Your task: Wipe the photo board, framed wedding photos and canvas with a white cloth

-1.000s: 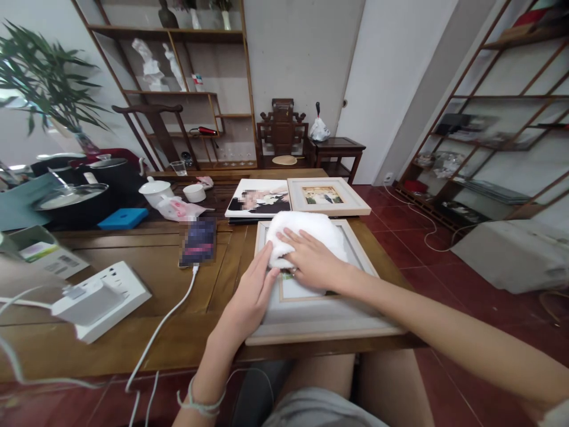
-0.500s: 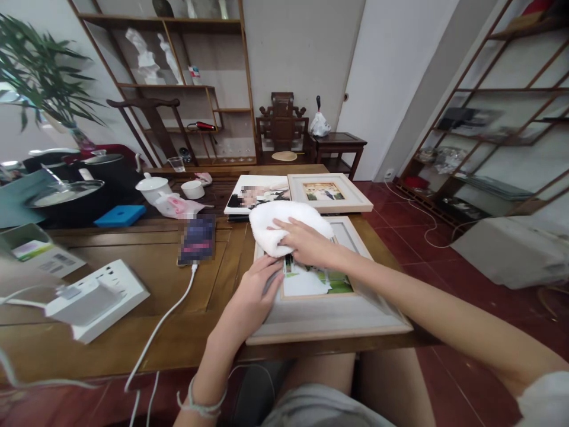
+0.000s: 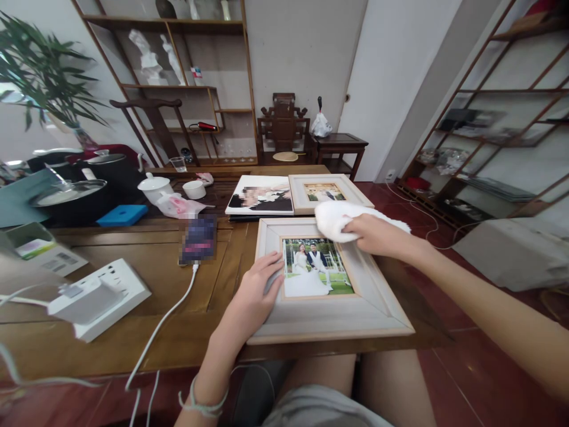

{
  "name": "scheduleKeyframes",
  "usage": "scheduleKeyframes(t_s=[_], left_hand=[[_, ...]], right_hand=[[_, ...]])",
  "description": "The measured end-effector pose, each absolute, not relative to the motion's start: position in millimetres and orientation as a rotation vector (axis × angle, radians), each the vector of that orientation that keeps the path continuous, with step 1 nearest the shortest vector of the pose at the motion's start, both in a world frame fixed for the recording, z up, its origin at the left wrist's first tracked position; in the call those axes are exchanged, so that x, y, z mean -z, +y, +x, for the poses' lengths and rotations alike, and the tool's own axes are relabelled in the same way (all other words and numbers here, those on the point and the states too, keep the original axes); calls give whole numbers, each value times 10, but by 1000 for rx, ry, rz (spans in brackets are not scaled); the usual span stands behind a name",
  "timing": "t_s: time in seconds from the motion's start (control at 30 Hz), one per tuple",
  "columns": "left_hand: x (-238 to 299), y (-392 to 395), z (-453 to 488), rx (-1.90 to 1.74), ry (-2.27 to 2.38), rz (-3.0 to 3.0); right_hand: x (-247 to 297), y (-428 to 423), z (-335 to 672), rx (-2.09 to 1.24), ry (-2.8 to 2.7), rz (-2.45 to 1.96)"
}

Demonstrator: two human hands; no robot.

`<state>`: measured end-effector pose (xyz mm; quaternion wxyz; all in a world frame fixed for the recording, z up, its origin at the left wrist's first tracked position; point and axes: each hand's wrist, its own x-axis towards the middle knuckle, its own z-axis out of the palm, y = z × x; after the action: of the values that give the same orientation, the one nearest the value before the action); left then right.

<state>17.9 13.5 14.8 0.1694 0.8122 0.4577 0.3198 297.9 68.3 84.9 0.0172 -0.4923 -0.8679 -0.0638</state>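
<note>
A pale wooden picture frame [image 3: 329,317] with a wedding photo lies flat on the wooden table [image 3: 155,332] in front of me. My left hand [image 3: 255,293] presses on the frame's left side, fingers spread over its edge. My right hand [image 3: 377,234] grips a white cloth [image 3: 338,216] at the frame's far right corner. The photo under the glass is fully uncovered.
A second framed photo [image 3: 326,193] and a photo board [image 3: 260,196] lie just beyond. A phone [image 3: 198,239] on a white cable, a white power strip [image 3: 100,296], a blue box [image 3: 122,215], teaware and pots sit to the left. Shelves line the walls.
My right hand has swept the white cloth from the middle of the glass up and across to the frame's far right corner, uncovering the photo. My left hand stays on the left edge.
</note>
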Motion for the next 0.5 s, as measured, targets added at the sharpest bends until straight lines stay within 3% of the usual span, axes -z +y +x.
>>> scheduleKeyframes(t_s=[0.2, 0.5], left_hand=[[-162, 130, 173, -924, 1308, 2337], [-170, 127, 160, -900, 1348, 2308]], right_hand=[[-878, 724, 3139, 440, -2491, -1581], [-468, 756, 2690, 421, -2713, -1409]])
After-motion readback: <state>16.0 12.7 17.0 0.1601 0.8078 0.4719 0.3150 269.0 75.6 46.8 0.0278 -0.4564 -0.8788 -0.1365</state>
